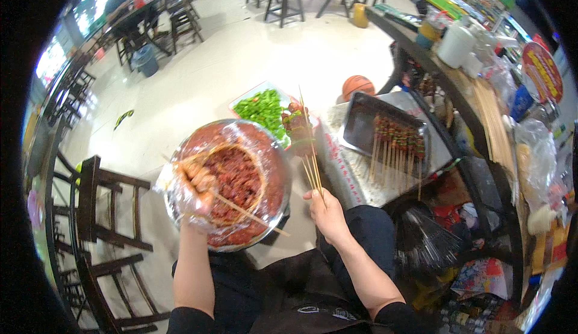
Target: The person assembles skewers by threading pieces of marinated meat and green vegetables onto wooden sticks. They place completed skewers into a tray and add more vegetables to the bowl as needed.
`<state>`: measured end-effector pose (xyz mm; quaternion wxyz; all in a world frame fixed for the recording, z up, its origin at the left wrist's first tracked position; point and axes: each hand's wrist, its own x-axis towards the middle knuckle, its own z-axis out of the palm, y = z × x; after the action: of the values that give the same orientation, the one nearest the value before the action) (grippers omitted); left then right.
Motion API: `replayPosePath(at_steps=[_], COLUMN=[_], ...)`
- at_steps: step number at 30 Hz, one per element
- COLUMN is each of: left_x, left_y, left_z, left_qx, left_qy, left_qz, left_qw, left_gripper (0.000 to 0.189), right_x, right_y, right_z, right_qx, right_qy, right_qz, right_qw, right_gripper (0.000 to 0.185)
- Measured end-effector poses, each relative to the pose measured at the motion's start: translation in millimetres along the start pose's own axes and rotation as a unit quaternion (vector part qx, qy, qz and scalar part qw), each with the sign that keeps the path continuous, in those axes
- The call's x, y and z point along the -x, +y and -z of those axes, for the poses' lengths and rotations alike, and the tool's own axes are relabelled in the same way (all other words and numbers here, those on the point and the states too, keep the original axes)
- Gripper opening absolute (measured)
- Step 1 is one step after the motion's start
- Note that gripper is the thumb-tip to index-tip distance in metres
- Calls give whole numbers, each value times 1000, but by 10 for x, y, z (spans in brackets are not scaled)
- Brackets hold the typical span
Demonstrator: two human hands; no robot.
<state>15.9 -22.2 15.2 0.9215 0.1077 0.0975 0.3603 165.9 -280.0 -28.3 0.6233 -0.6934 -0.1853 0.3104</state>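
Note:
My left hand [198,187], in a clear plastic glove, is over a large metal basin [285,198] of red marinated meat. A single bamboo skewer [253,215] is gripped in its fingers and slants across the basin. Plastic film [239,132] covers the outer part of the basin, around a round opening that bares the meat [235,178]. With my bare right hand [326,214] I hold several bamboo skewers [314,171] upright by their lower ends. Chunks of meat and green pepper [297,126] are threaded near their tops. Cut green peppers [259,108] lie in a white tray [237,101] beyond the basin.
To the right, a dark metal tray [359,124] holds a row of loaded skewers [397,142] on a white box [347,167]. A basketball [358,86] sits behind it. A cluttered wooden counter [474,108] runs along the right. Dark wooden stools [115,203] stand at left.

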Motion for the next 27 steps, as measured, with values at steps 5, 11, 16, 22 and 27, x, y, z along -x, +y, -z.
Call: replayPosePath(at_steps=[5,11,16,22,27], left_x=[-29,-19,-49,-58,-44], left_y=[72,47,-60,-93,-86], left_z=[67,-47,46,90,-7], left_qx=[-31,-72,-59,-39,-39], left_qy=[44,128,126,89,100], left_qz=[5,9,42,67,38], left_qw=[999,989,989,993,994], left_gripper=[33,32,26,29,30], right_x=[-463,-1354,-1921,-2037,-1356], right_y=[-384,-139,483,754,185], right_z=[499,1040,1427,1545,1324], right_qx=[-150,-159,-279,-95,464], right_qy=[55,213,221,322,262], right_qz=[-89,-121,-126,-138,-71], right_qw=[983,956,926,932,843], right_gripper=[25,14,14,16,37])
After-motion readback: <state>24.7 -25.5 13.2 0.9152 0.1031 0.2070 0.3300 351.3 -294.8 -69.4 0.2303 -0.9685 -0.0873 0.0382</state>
